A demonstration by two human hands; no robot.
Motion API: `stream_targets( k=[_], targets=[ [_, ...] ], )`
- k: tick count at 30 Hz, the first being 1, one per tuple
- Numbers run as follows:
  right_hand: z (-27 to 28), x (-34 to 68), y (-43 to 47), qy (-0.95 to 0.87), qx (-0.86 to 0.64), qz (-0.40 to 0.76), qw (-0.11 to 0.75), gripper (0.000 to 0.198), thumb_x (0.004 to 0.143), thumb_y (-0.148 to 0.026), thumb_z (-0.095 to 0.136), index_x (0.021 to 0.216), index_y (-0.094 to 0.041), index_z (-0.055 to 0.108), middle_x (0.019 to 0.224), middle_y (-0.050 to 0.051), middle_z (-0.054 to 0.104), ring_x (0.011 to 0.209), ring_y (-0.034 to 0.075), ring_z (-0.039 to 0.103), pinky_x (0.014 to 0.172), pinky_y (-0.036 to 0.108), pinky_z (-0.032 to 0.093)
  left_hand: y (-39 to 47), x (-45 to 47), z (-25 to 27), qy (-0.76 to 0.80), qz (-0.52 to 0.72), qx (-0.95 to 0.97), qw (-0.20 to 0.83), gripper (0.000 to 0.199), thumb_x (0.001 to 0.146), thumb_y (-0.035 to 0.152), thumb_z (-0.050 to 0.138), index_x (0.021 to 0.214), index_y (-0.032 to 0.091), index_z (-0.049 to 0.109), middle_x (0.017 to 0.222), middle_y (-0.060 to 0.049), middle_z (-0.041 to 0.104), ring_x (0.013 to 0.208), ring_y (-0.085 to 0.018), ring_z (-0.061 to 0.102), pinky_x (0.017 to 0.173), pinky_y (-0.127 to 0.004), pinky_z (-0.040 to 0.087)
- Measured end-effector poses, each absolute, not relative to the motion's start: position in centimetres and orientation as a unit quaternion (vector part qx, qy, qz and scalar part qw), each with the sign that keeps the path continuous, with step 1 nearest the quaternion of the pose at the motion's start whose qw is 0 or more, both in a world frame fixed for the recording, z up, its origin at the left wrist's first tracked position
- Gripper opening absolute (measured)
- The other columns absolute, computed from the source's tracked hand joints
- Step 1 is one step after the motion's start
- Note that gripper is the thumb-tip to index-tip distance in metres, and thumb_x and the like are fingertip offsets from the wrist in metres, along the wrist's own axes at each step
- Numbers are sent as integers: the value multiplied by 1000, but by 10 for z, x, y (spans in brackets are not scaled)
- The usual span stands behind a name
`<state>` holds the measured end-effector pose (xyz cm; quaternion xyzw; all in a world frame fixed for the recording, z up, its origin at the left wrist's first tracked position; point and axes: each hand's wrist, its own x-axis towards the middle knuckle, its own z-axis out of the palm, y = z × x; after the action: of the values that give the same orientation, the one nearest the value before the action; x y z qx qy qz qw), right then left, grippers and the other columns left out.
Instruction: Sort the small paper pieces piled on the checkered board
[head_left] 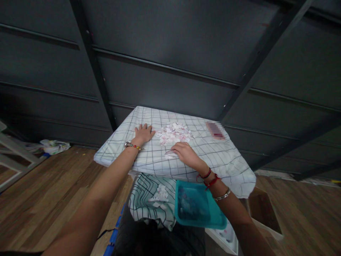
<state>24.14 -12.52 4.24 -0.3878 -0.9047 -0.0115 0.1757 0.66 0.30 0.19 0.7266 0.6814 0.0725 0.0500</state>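
Observation:
A pile of small white and pink paper scraps lies on a table covered by a white checked cloth. My left hand rests flat on the cloth just left of the pile, fingers apart. My right hand lies palm down at the near edge of the pile, its fingers over a few scraps; whether it grips any is hidden. A teal tray sits below the table's front edge, under my right wrist. More scraps lie on a patterned cloth in my lap.
A blurred pinkish rectangle lies on the cloth at the far right. Dark metal panels rise behind the table. Wooden floor spreads left and right, with a white box at right and crumpled plastic at left.

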Motion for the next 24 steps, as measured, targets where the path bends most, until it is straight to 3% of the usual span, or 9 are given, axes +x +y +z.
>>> stream_targets(
  k=[24],
  targets=[
    [25, 250, -144, -871, -439, -69, 211, 20, 89, -12, 50, 98, -17, 66, 95, 7, 69, 90, 18, 60, 84, 31, 43, 0, 7, 4, 681, 71, 727, 49, 64, 89, 55, 18, 142, 23, 33, 152, -9, 22, 137, -36, 17, 106, -58, 19]
  ],
)
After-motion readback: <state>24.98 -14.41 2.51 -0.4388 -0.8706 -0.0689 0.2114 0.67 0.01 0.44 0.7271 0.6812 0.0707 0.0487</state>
